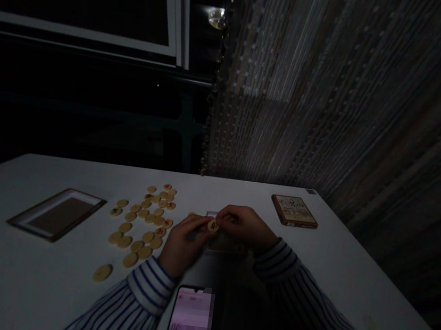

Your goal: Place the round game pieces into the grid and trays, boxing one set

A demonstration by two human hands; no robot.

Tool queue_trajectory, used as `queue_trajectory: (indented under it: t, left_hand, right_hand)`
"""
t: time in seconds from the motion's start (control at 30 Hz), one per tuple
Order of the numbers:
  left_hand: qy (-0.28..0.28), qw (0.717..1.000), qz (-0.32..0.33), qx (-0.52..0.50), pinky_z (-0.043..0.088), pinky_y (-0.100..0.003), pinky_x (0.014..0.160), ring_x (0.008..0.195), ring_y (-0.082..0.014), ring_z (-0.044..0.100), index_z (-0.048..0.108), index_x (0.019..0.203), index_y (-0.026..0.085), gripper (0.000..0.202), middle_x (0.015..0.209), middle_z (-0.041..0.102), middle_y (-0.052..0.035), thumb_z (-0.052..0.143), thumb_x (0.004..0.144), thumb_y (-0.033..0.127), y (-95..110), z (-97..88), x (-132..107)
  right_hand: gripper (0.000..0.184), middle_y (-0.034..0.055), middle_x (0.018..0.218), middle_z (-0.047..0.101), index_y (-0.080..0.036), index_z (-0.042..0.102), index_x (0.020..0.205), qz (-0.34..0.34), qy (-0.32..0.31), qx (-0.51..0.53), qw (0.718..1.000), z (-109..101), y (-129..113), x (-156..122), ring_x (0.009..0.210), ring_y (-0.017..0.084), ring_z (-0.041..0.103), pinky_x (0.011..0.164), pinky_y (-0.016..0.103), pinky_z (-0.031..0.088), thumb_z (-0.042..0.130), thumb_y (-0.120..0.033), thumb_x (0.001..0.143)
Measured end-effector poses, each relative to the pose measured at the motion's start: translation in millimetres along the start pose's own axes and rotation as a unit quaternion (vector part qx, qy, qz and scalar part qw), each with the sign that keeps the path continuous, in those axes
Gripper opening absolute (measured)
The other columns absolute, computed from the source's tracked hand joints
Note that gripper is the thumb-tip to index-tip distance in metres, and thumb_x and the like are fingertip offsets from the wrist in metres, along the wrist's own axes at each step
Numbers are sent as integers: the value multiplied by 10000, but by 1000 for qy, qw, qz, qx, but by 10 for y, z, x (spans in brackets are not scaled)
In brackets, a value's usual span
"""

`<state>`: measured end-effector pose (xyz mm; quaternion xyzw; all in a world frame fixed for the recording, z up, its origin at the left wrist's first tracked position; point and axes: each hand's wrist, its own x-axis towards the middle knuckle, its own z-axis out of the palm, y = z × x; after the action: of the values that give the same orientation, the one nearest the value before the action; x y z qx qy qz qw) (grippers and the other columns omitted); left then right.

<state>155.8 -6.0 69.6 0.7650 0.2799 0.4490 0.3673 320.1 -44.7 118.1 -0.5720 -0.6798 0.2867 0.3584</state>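
So, head camera: two hands, close together, over a white table (350,288). The left hand (184,240) had one round piece (213,226) pinched between finger and thumb, its dark character facing the wearer. The right hand (248,227) had its fingers curled, tips right at the piece's edge — can't tell whether they were gripping it too. Both arms wore striped sleeves (150,285).

That piece was up off the table, above one flat, pale-rimmed thing (226,246) that was mostly hidden by the hands.

Over to the left lay a loose spread of similar discs (149,218), roughly thirty by my count — some overlapped, so don't hold me to it. Four showed red marks and at least two had dark ones; most of the others looked plain on top. One sat off by itself at the near end.

Left of those was one shallow tray (62,214), and on the far right one box (295,211) with a printed top. One phone (188,313) was lit at the bottom edge, its screen partly pixelated. Behind the table hung a string curtain (267,112).
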Motion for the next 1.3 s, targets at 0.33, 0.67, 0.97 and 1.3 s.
queue_trajectory:
  t: [0.33, 0.67, 0.97, 1.3]
  left_hand:
    - [9, 983, -150, -108, 480, -288, 810, 860, -175, 626, 682, 867, 171, 234, 881, 699, -47, 606, 697, 313, 65, -41, 32]
    - [17, 970, -197, -140, 489, -270, 749, 793, -178, 635, 696, 812, 152, 248, 812, 708, -55, 642, 657, 339, 66, -31, 48]
    - [50, 971, -193, -130, 479, -305, 797, 835, -180, 628, 687, 844, 154, 274, 865, 701, -59, 625, 677, 362, -58, -2, 21]
    - [53, 974, -187, -117, 489, -311, 779, 808, -185, 636, 689, 830, 143, 264, 833, 706, -64, 620, 676, 347, 10, 17, 23]
  right_hand:
    - [144, 12, 705, 628, -148, 614, 811, -8, 0, -13, 1000, 4, 10, -3, 652, 110, 571, 587, 205, 435, 538, -249, 741]
    - [194, 2, 754, 652, -181, 624, 905, -59, -18, -128, 990, 0, 29, -9, 669, 105, 574, 618, 209, 405, 498, -284, 799]
    - [292, 70, 942, 640, -193, 589, 1025, -118, -21, -368, 922, 48, -140, -42, 901, 186, 547, 765, 295, 359, 470, -362, 820]
    - [266, 78, 945, 622, -192, 582, 1012, -116, -26, -424, 898, 82, -133, -43, 892, 188, 523, 735, 294, 311, 460, -328, 819]
